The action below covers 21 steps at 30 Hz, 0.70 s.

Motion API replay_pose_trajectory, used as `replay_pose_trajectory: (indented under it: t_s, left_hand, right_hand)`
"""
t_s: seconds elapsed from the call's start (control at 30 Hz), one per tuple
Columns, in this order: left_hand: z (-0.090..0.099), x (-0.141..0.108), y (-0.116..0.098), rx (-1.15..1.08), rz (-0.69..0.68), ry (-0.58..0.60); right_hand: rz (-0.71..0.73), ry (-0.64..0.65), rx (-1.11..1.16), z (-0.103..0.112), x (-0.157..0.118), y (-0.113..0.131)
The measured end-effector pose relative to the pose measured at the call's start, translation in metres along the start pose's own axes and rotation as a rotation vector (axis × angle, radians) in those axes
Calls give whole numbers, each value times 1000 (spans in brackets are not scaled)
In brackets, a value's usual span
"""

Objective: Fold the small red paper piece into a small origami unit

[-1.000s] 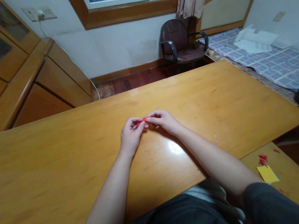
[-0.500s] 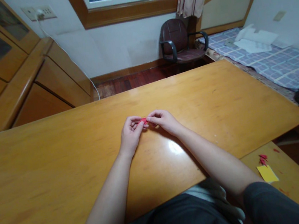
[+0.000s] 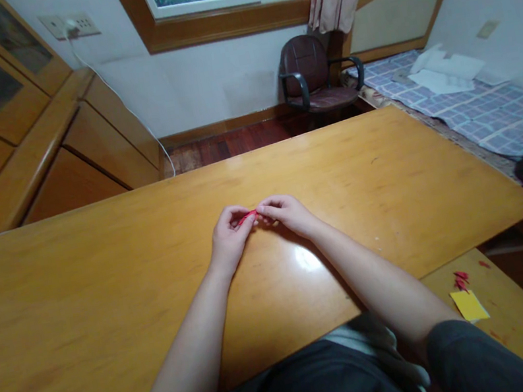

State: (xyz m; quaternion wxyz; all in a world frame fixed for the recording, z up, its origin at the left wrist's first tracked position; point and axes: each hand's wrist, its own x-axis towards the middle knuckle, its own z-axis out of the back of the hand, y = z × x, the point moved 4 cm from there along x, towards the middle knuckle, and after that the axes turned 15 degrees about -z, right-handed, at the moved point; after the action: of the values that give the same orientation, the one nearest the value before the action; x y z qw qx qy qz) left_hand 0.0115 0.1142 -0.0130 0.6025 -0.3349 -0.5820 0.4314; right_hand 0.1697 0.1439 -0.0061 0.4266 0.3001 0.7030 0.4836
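Between my fingertips, over the middle of the wooden table point(image 3: 123, 299), is a small piece of folded red paper point(image 3: 247, 216). My left hand point(image 3: 229, 236) pinches it from the left, thumb on the near side. From the other side my right hand point(image 3: 289, 213) grips its right end between thumb and forefinger. Both hands are closed, and their fingers hide much of the paper. Its exact folded shape is too small to make out.
On a lower board point(image 3: 515, 307) at the right lie several small red folded pieces point(image 3: 461, 281) and a yellow paper square point(image 3: 469, 306). Beyond the table stand a brown armchair point(image 3: 308, 71), a bed point(image 3: 487, 108) and wooden cabinets point(image 3: 98, 150).
The red paper has turned slightly between my fingers and now shows as a thinner, slanted strip. Both hands stay in nearly the same place.
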Motion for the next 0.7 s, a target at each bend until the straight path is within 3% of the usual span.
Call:
replay_pose_trajectory:
  t_s: [0.3,0.7]
  left_hand:
    - [4,1,2,30,8,-65]
    - [4,1,-2,112,13,-17]
  right_hand:
    - [-8,-2,6,0,0,1]
    - [78,-122,-308,2,0,-4]
